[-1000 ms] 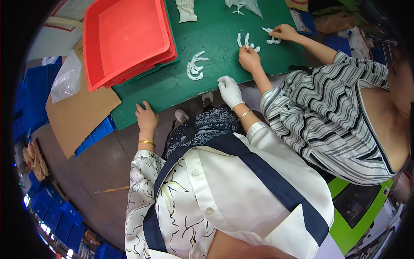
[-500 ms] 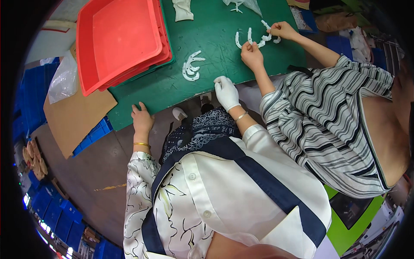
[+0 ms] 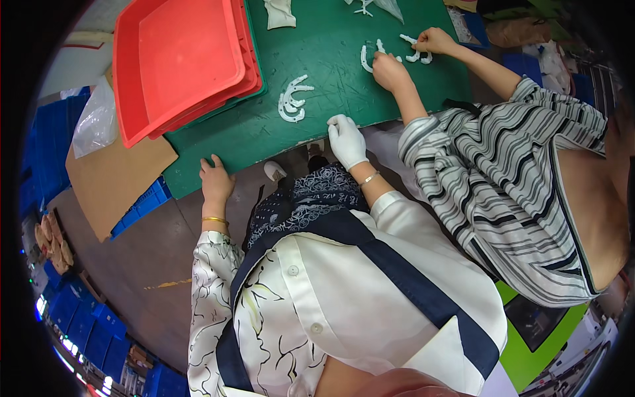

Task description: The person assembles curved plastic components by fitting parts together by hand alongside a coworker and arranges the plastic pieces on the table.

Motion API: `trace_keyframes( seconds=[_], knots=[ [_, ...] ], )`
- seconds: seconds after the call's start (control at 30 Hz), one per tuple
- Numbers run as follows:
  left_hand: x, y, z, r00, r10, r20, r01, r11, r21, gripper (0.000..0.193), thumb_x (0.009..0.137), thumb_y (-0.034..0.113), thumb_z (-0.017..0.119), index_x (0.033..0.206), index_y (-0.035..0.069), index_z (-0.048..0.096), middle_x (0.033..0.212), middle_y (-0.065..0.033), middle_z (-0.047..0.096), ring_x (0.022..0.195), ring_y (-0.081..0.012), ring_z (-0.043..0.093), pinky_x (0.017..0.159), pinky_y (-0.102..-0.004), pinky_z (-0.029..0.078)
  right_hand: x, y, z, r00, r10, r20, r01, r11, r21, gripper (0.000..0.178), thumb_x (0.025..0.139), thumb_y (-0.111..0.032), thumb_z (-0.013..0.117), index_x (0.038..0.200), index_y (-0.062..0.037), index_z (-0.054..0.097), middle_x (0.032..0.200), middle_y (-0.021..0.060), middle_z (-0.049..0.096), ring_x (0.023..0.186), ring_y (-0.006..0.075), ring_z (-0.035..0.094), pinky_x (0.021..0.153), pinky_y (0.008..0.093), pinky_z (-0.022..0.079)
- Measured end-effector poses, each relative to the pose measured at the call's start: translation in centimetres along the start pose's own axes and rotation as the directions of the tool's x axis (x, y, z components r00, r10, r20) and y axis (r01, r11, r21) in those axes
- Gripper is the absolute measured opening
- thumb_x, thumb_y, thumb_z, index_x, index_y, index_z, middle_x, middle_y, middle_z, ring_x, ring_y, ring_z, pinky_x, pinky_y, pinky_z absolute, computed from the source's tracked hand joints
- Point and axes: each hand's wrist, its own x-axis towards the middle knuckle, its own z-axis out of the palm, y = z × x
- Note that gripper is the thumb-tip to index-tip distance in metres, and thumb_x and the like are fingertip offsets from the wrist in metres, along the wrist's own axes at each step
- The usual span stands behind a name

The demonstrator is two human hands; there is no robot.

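My bare left hand (image 3: pixel 216 179) rests on the front left edge of the green table (image 3: pixel 231 145), its fingers apart and nothing in them. At the table's front edge, further right, is my right hand (image 3: pixel 346 142) in a white glove. Its fingers look curled together, with nothing visible in them. Several curved white arch-shaped pieces (image 3: pixel 288 106) lie nested between and beyond my hands. To the right, a co-worker in a striped top handles similar pieces. One of that person's hands (image 3: pixel 393 71) covers part of a white arch, and the other (image 3: pixel 436 41) touches another arch (image 3: pixel 418 56).
Stacked red trays (image 3: pixel 178 59) stand on the table's left side. A cream cloth-like item (image 3: pixel 280 13) and a clear plastic bag (image 3: pixel 389 8) lie toward the back. Brown cardboard (image 3: pixel 116 178) over a blue crate (image 3: pixel 147 206) sits left of the table.
The co-worker's hands have moved apart; the nearer one has shifted slightly right over a white arch, and the white pieces between them have separated. My hands have stayed in place.
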Motion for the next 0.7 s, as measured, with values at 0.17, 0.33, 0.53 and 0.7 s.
trace_keyframes(
  seconds=[0.17, 0.33, 0.53, 0.7],
  knots=[
    [0.12, -0.02, -0.03, 1.000, -0.006, 0.010, 0.006, 1.000, -0.016, 0.085, 0.080, 0.027, 0.075, 0.147, -0.003, 0.033, 0.147, -0.0364, 0.030, 0.124, -0.0500, 0.046, 0.104, -0.0445, 0.045, -0.02, 0.04, -0.01, 1.000, 0.013, 0.017, -0.013, 1.000, 0.002, 0.015, 0.092, -0.019, 0.056, 0.101, -0.0096, 0.063, 0.096, 0.0129, 0.063, 0.088, 0.0326, 0.064, 0.079, 0.0421, 0.051],
    [0.01, 0.11, -0.40, 1.000, -0.008, 0.011, 0.008, 1.000, -0.010, 0.084, 0.080, 0.026, 0.075, 0.147, -0.003, 0.033, 0.147, -0.0365, 0.030, 0.125, -0.0501, 0.046, 0.104, -0.0445, 0.045, -0.02, 0.11, 0.17, 1.000, -0.010, 0.009, 0.010, 1.000, -0.010, 0.014, 0.092, -0.019, 0.057, 0.101, -0.0100, 0.062, 0.094, 0.0122, 0.063, 0.086, 0.0317, 0.064, 0.078, 0.0422, 0.051],
    [0.02, 0.29, -0.37, 1.000, 0.002, 0.000, -0.002, 1.000, -0.025, 0.084, 0.080, 0.025, 0.075, 0.147, -0.004, 0.033, 0.147, -0.0370, 0.030, 0.126, -0.0506, 0.045, 0.104, -0.0447, 0.045, 0.09, -0.12, -0.23, 1.000, 0.003, 0.010, -0.003, 1.000, -0.002, 0.013, 0.092, -0.019, 0.057, 0.101, -0.0106, 0.062, 0.092, 0.0114, 0.063, 0.083, 0.0304, 0.063, 0.075, 0.0419, 0.051],
    [-0.23, 0.07, -0.20, 1.000, -0.009, -0.003, 0.009, 1.000, -0.029, 0.084, 0.081, 0.025, 0.075, 0.147, -0.004, 0.033, 0.147, -0.0373, 0.030, 0.126, -0.0504, 0.044, 0.103, -0.0448, 0.046, 0.02, -0.31, 0.01, 1.000, 0.005, 0.013, -0.005, 1.000, -0.005, 0.014, 0.091, -0.019, 0.057, 0.100, -0.0105, 0.062, 0.092, 0.0114, 0.063, 0.083, 0.0306, 0.064, 0.076, 0.0421, 0.051]
  ],
)
